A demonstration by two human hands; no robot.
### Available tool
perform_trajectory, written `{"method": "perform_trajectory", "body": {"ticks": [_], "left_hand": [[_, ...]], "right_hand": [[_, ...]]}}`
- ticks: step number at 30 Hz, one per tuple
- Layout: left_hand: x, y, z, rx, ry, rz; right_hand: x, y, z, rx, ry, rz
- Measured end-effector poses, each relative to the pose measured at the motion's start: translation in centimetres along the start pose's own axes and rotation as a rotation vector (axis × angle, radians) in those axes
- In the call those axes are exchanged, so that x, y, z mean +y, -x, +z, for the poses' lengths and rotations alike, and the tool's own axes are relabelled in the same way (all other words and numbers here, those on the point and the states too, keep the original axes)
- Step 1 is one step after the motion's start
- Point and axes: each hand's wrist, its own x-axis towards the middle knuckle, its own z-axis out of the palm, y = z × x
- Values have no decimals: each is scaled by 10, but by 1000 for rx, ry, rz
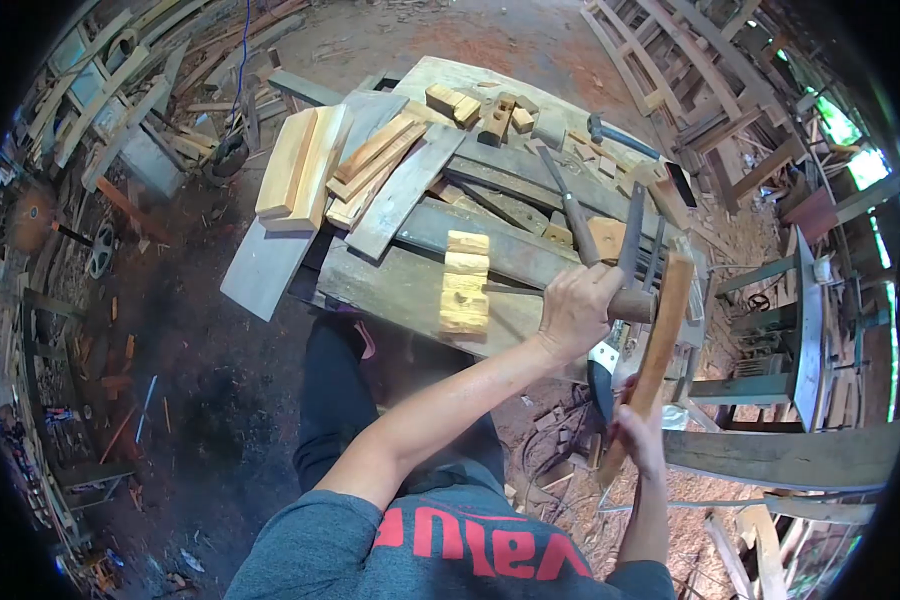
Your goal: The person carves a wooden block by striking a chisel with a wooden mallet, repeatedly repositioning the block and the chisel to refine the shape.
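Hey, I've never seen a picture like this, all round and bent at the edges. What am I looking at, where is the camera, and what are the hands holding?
This is one picture from a camera worn on a person's head, looking down. Its wide lens bends the edges. At the bottom you see the person's own grey shirt. The left hand grips the wooden handle of a chopping tool, with the blade pointing down. The right hand holds a tilted wooden strip beside the blade. Ahead stands a rough workbench with planks, small blocks and a pale carved block on it.
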Motion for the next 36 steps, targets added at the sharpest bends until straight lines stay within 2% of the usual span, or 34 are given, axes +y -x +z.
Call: {"method": "perform_trajectory", "body": {"ticks": [2, 5, 6, 8, 9, 10, 12, 14, 16, 18, 19, 20, 22, 23, 24, 25, 26, 27, 28, 30, 32, 34, 36], "left_hand": [[-2, 2, -3, -25, 22, -7], [-3, 13, -3, -141, 16, 40], [-2, 19, -2, -142, 16, 42], [-4, 33, -10, -219, 23, 124], [-5, 38, -16, -213, 76, 160], [-6, 43, -21, -207, 115, 201], [-7, 51, -32, -223, 152, 228], [-12, 49, -43, -171, 135, 253], [-7, 64, -54, -134, 155, 266], [-10, 47, -71, -26, 245, 171], [-9, 40, -79, -3, 250, 153], [-12, 34, -85, 5, 241, 169], [-17, 33, -95, 18, 339, 85], [-20, 33, -100, -15, 375, 51], [-22, 35, -102, -16, 382, 44], [-25, 35, -104, 3, 441, -3], [-28, 34, -106, 18, 499, -50], [-29, 34, -109, 3, 491, -76], [-31, 32, -111, -12, 506, -93], [-31, 35, -106, 65, 526, -68], [-29, 34, -105, 57, 516, -22], [-27, 33, -97, 55, 450, 97], [-25, 41, -88, -107, 369, 162]], "right_hand": [[6, 3, -15, 49, -24, -3], [-23, 9, -6, 122, -321, -101], [-22, 13, -7, 123, -323, -102], [-16, 11, -2, 89, -419, 6], [-20, 9, 1, 82, -264, 96], [6, -7, 1, 127, -66, -42], [-16, -23, 15, 106, 351, -140], [-26, -44, 26, 312, 536, -380], [-77, -44, 35, 403, 444, -415], [-111, -40, 58, 486, -39, -455], [-113, -48, 46, 212, -164, -419], [-111, -53, 50, 209, -171, -437], [-114, -47, 68, 174, -176, -209], [-86, -57, 68, 190, -7, -183], [-47, -71, 72, 168, 130, -384], [-40, -63, 74, -32, 132, -83], [-9, -61, 78, -118, 16, -75], [-1, -46, 73, -189, 59, 105], [8, -32, 78, -209, 16, -11], [-5, 2, 67, -317, -49, 203], [38, 15, 53, -413, 25, 260], [39, 27, 65, -438, 104, 219], [38, 25, 83, -528, 192, 312]]}}
